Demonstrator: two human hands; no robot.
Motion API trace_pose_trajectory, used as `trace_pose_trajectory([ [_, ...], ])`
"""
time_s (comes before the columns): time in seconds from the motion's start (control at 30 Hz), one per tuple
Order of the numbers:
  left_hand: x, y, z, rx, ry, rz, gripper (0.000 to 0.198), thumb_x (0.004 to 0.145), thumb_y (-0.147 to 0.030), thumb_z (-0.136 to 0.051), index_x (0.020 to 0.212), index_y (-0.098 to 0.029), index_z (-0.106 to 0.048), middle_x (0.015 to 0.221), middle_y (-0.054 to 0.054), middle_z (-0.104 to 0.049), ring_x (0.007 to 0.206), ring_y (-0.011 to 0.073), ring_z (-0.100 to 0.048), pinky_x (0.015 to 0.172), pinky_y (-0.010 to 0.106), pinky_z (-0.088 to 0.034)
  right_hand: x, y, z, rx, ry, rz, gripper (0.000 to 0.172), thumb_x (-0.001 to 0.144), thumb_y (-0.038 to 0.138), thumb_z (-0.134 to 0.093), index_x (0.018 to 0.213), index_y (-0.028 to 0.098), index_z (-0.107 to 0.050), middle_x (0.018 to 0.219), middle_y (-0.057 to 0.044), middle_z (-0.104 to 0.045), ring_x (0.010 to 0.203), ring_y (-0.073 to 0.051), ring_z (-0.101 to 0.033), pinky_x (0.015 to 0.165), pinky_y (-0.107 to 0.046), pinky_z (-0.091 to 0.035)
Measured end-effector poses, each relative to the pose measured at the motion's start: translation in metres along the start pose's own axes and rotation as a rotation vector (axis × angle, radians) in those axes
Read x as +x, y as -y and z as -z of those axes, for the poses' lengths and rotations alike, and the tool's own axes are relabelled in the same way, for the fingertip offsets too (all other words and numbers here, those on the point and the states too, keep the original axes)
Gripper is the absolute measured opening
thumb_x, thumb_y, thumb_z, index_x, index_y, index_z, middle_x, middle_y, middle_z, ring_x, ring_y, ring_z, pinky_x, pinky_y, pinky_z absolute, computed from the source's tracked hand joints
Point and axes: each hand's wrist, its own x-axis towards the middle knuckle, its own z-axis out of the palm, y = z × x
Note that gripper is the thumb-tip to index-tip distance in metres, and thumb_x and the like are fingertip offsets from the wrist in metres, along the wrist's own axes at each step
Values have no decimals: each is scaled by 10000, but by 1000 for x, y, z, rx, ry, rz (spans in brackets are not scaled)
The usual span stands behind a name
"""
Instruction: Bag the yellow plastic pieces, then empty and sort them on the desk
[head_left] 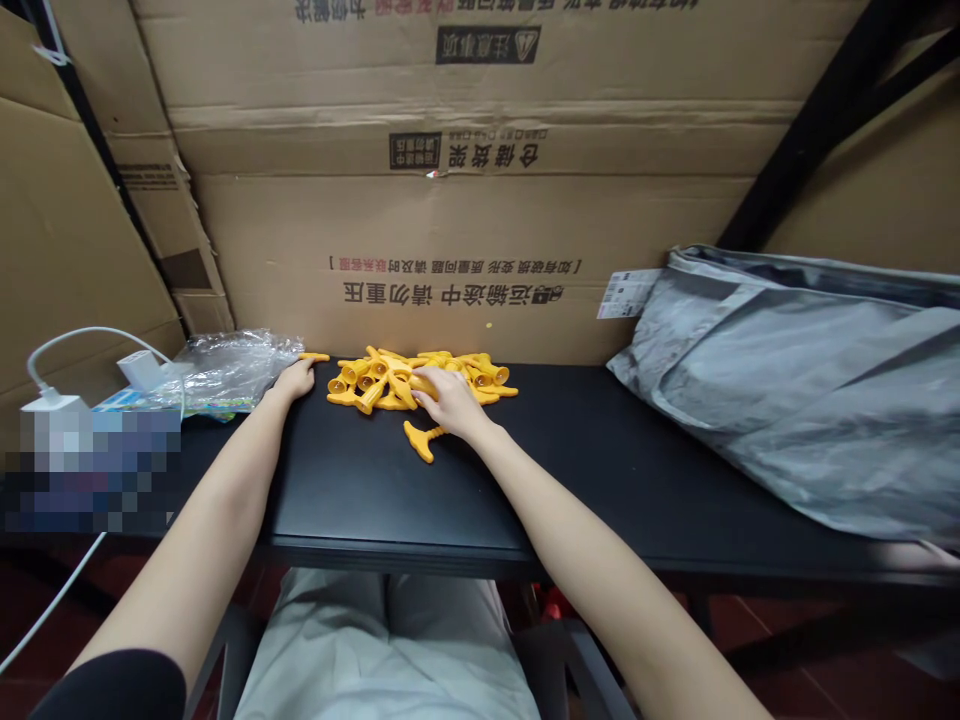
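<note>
A pile of yellow plastic pegs (375,378) lies at the back middle of a black table (585,480). The right hand (452,402) rests on the pile, its grip closed around a yellow peg (422,384). A T-shaped peg (420,440) lies apart, just beside that wrist. The left hand (294,380) lies with an open grip, fingertips at a lone peg (313,356). A clear plastic bag (225,365) sits left, a grey bag (810,390) right, and cardboard boxes (465,220) behind.
</note>
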Motion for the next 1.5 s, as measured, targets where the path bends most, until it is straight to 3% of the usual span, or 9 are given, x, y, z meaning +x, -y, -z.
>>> trace_pose_trajectory([
  [0.17,1,-4,0,-2,34,8,505,864,-203,-394,1355,-230,-508,1410,42,-511,1321,223,-446,1104,356,-348,0,0,0,10,-7,-9,300,855,228,-558,1149,177,-594,1146,-131,-668,1099,-264,-593,922,-443,-420],
  [0.37,-2,-17,0,21,62,37,503,883,-249,-372,1375,-270,-474,1460,59,-446,1353,291,-392,1104,576,-278,0,0,0,-2,-4,-9,290,863,251,-552,1143,190,-600,1147,-125,-669,1098,-263,-593,932,-451,-415],
  [0.57,-6,-23,0,4,46,23,485,882,-245,-381,1352,-271,-499,1459,71,-445,1362,301,-376,1086,613,-285,0,1,1,-7,-7,-13,307,858,241,-559,1157,181,-597,1150,-127,-669,1099,-265,-596,931,-454,-419],
  [0.8,-4,-24,0,10,50,25,475,894,-245,-366,1350,-273,-499,1455,66,-452,1360,288,-382,1094,597,-286,0,1,0,-9,-6,-10,314,870,251,-547,1177,209,-598,1171,-117,-661,1110,-266,-589,939,-465,-417],
  [1.2,5,-22,-7,-32,37,9,472,896,-288,-395,1357,-231,-481,1442,66,-473,1345,217,-413,1113,391,-319,0,2,1,-22,-13,-11,319,869,256,-556,1180,205,-606,1171,-124,-662,1101,-271,-594,935,-468,-432],
  [1.33,7,-18,-6,-98,-16,20,510,921,-333,-337,1394,-162,-418,1415,112,-497,1309,229,-460,1084,356,-352,0,2,1,-15,-12,-7,318,869,254,-556,1180,216,-607,1171,-115,-663,1104,-263,-595,938,-455,-436],
  [1.5,14,-9,-6,-176,-138,94,486,931,-335,-301,1342,-119,-446,1281,167,-603,1208,282,-549,1006,418,-424,-1,2,1,-8,-7,-13,309,865,247,-567,1168,205,-608,1174,-113,-663,1105,-257,-596,945,-445,-432],
])
